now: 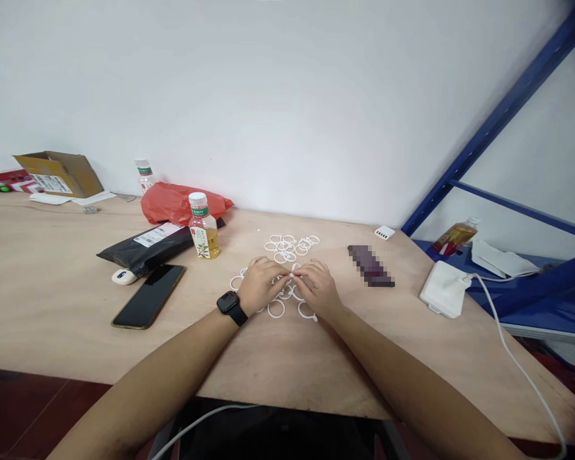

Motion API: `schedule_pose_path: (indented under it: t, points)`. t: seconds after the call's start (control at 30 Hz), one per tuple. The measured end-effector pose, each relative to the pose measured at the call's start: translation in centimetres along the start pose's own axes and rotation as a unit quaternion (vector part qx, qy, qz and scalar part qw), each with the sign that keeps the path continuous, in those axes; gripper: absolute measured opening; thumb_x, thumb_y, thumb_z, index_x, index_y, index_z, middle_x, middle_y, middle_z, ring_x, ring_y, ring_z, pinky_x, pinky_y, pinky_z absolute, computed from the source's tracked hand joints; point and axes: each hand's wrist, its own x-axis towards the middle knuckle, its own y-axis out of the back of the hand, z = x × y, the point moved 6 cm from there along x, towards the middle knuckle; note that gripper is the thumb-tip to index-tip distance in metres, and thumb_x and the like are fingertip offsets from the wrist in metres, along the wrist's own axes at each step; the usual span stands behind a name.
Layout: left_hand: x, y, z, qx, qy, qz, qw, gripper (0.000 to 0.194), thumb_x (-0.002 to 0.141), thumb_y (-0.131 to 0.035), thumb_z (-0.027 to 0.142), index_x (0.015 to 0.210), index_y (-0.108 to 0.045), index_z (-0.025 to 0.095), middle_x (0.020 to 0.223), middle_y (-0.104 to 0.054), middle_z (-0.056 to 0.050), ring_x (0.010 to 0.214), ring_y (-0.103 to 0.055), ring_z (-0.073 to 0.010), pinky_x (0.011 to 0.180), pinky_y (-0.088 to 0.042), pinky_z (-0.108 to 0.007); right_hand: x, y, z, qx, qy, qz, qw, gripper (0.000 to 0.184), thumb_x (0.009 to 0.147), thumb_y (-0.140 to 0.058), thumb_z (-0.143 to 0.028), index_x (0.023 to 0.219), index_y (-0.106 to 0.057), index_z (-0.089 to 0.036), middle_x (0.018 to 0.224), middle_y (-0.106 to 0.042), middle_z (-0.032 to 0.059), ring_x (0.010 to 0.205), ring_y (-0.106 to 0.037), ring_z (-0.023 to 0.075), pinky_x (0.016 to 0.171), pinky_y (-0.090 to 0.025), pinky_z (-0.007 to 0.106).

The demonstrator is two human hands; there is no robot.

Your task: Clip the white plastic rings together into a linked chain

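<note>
White plastic rings with small tabs lie on the wooden table, several in a far cluster and others around and under my hands, such as one ring in front. My left hand, a black watch on its wrist, has thumb and fingers pinched together above the nearer rings. Facing it, my right hand is pinched too, and the fingertips of both meet at a small white piece. It looks like part of one of these rings; my fingers cover most of it.
Left of my hands are a drink bottle, a black parcel bag, a red bag, a phone and a white case. To the right sit a pixelated dark item, a white charger with a cable, and a blue frame.
</note>
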Motion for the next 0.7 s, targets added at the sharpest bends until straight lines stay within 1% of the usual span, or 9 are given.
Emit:
schedule_pose_path:
  t: [0.13, 0.27, 0.4, 0.5, 0.63, 0.7]
  points:
    - [0.0, -0.2, 0.0, -0.001, -0.008, -0.035, 0.999, 0.023, 0.096, -0.049, 0.033, 0.097, -0.070, 0.024, 0.095, -0.073, -0.004, 0.092, -0.063, -0.0177, 0.093, -0.040, -0.038, -0.2, -0.4, 0.5, 0.013, -0.021, -0.029, 0.999, 0.020, 0.094, -0.050, -0.033, 0.093, -0.068, -0.026, 0.091, -0.073, 0.0039, 0.091, -0.065, 0.0206, 0.102, -0.042, 0.046]
    - [-0.1, -0.2, -0.1, 0.009, -0.009, -0.046, 0.999, 0.023, 0.096, -0.048, 0.033, 0.096, -0.070, 0.023, 0.095, -0.073, -0.004, 0.092, -0.062, -0.0183, 0.093, -0.039, -0.039, -0.3, -0.5, 0.6, 0.042, -0.020, -0.029, 0.998, 0.020, 0.094, -0.051, -0.033, 0.091, -0.069, -0.027, 0.090, -0.073, 0.0041, 0.091, -0.065, 0.0211, 0.097, -0.046, 0.043]
    - [0.0, 0.0, 0.2, 0.005, -0.008, -0.032, 0.999, 0.023, 0.097, -0.047, 0.032, 0.095, -0.068, 0.022, 0.095, -0.072, -0.004, 0.091, -0.061, -0.0174, 0.092, -0.039, -0.037, -0.1, -0.3, 0.6, 0.050, -0.038, -0.004, 0.998, 0.021, 0.093, -0.052, -0.036, 0.090, -0.070, -0.026, 0.088, -0.072, 0.0048, 0.092, -0.065, 0.0219, 0.090, -0.049, 0.040]
    - [0.1, 0.2, 0.0, 0.012, 0.014, -0.009, 1.000, 0.021, 0.096, -0.048, 0.031, 0.100, -0.066, 0.022, 0.099, -0.071, -0.004, 0.095, -0.061, -0.0185, 0.092, -0.040, -0.037, 0.0, -0.1, 0.5, 0.025, -0.041, 0.003, 0.999, 0.024, 0.095, -0.049, -0.036, 0.092, -0.070, -0.025, 0.089, -0.072, 0.0051, 0.091, -0.064, 0.0215, 0.089, -0.047, 0.039]
    - [0.1, 0.6, -1.0, 0.026, 0.060, 0.021, 0.998, 0.020, 0.095, -0.048, 0.027, 0.105, -0.065, 0.022, 0.103, -0.069, -0.005, 0.100, -0.059, -0.0199, 0.093, -0.040, -0.038, 0.0, -0.3, 0.6, -0.025, -0.009, -0.045, 0.999, 0.026, 0.096, -0.046, -0.033, 0.099, -0.070, -0.025, 0.094, -0.073, 0.0051, 0.095, -0.062, 0.0211, 0.093, -0.043, 0.039]
    - [0.1, 0.6, -1.6, 0.029, 0.077, 0.022, 0.996, 0.020, 0.094, -0.049, 0.027, 0.104, -0.065, 0.022, 0.103, -0.069, -0.004, 0.101, -0.059, -0.0202, 0.093, -0.040, -0.038, 0.2, -0.5, 1.5, -0.059, -0.030, -0.058, 0.996, 0.027, 0.096, -0.045, -0.033, 0.105, -0.070, -0.024, 0.098, -0.072, 0.0064, 0.096, -0.061, 0.0223, 0.093, -0.041, 0.039]
